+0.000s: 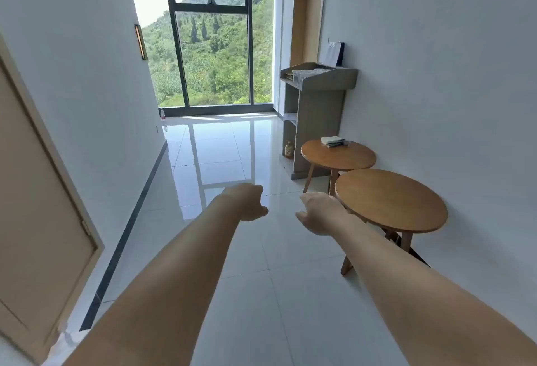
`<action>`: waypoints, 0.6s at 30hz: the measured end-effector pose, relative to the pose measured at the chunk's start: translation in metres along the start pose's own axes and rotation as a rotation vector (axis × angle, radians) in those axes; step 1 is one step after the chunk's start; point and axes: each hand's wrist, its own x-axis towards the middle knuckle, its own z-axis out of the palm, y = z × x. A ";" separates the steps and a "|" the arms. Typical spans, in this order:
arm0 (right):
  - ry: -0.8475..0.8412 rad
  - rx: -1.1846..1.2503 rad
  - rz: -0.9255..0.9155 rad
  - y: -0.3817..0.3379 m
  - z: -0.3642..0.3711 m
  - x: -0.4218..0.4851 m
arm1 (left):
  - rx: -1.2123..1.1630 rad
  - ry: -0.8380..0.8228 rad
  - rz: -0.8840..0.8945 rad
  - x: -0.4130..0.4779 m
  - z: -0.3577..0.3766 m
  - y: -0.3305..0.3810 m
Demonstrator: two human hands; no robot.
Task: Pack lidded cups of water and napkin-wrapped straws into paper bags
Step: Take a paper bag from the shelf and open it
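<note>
Pretty much nothing's packed yet, as far as I can tell. Both arms are stuck out over the floor with no cup, straw or bag in them. The left grip (247,201) and right grip (319,213) both droop from the wrist, loose and holding nothing (fingers are mostly hidden behind the backs of the hands, tbh).

The supplies are all up ahead along the right wall. There's a stack of napkins (331,140) on the far table (319,159), maybe with straws beside it, but that's too small to call. Behind that, the stand (316,110) has some clear items (312,72) on top that could be the cups, plus something flat and brown next to them. Can't say what that is. A white bag (334,53) hangs on the wall just above the stand. I can't see a lidded cup anywhere.

My read: this is the very start. Get over there first, then lidding, wrapping and bagging are all left to do.
</note>
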 end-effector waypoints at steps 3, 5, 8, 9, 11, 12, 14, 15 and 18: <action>0.020 -0.007 -0.008 0.011 0.002 0.022 | 0.007 0.001 0.000 0.022 0.005 0.003; 0.004 -0.012 -0.008 0.015 0.002 0.042 | 0.008 -0.002 0.000 0.043 0.005 0.001; -0.016 -0.020 -0.020 0.019 0.001 0.079 | 0.010 -0.006 -0.005 0.079 0.002 -0.008; -0.013 -0.016 -0.023 0.020 0.000 0.095 | 0.007 -0.005 -0.008 0.093 0.002 -0.013; -0.004 0.000 -0.031 0.021 0.001 0.131 | 0.006 -0.002 -0.004 0.123 0.000 -0.026; -0.001 0.002 -0.031 0.021 0.001 0.148 | 0.008 -0.010 -0.009 0.137 -0.002 -0.032; 0.005 -0.001 -0.021 0.024 0.005 0.190 | 0.011 -0.024 -0.014 0.175 -0.004 -0.050; 0.005 -0.004 -0.008 0.026 0.006 0.213 | 0.011 -0.026 -0.012 0.196 -0.006 -0.058; -0.008 -0.014 0.008 0.029 0.005 0.276 | 0.006 -0.037 -0.001 0.254 -0.019 -0.085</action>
